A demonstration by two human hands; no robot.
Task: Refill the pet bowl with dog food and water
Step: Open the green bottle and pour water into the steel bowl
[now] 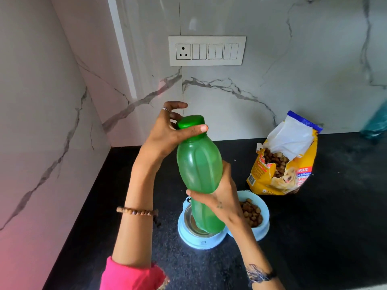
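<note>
Gripping the green bottle [199, 164], right hand [219, 197] fingers wrap its body; left hand [165, 132] fingers clasp the cap [191, 121].

Capped translucent green plastic bottle [199, 170], upright, slightly tilted, above pale blue double pet bowl [264, 208] near the black desk's [326, 227] front edge: left steel cup, right cup holding brown kibble [252, 213]. Open yellow dog-food bag [283, 162] stands behind.
</note>
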